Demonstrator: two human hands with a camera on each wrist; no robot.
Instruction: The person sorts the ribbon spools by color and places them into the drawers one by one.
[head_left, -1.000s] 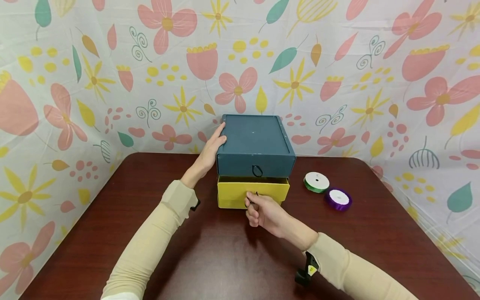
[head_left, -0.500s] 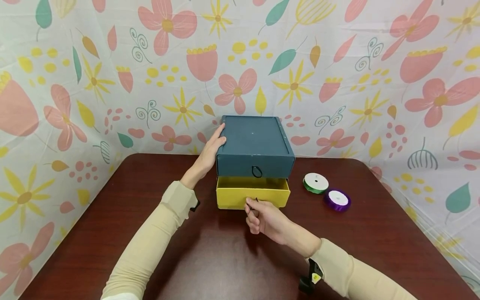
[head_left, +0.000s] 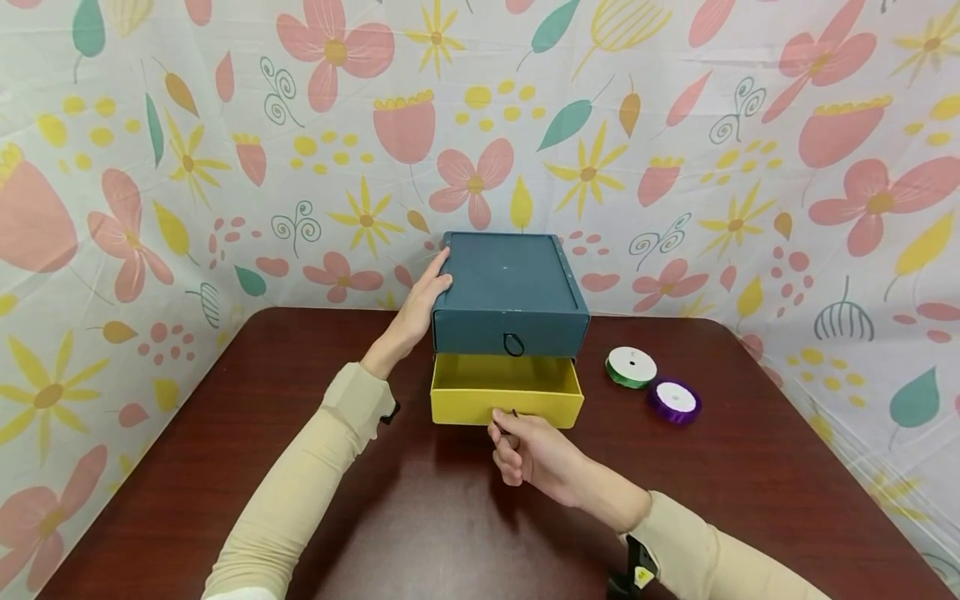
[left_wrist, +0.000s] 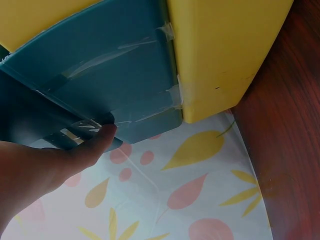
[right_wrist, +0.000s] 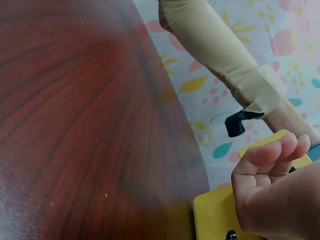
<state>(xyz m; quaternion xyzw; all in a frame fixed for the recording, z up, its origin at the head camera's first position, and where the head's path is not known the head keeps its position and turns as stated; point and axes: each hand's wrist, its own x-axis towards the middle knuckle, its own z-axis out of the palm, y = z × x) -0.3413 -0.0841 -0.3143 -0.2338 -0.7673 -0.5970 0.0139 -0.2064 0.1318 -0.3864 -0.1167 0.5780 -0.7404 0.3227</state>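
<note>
Now the yellow drawer (head_left: 507,392) sticks further out of the blue box (head_left: 510,292) than it did a second ago, and more of its bare inside shows; our right hand (head_left: 536,450) has drawn back toward us with it, fingers curled and pinching the small dark loop (head_left: 513,412) on the drawer's front; that tells us the drawer is sliding freely and is now about partway open, its back end still under the box. Our left hand (head_left: 420,308) has not shifted; it lies flat against the left side of the box, fingers straight and pressed to the wall, which the left wrist view confirms, with fingertips (left_wrist: 102,134) on the blue panel; so the box stays put while the drawer moves. The upper drawer keeps its own loop (head_left: 513,343) untouched and remains closed.

Everything stands on a dark red-brown wooden table (head_left: 300,500); to the right of the box, well apart from both hands, lie a green ribbon spool (head_left: 632,365) and a purple ribbon spool (head_left: 677,399), just beside each other; behind and around the table hangs a white cloth (head_left: 225,125) printed with pink flowers and yellow and teal leaves.
</note>
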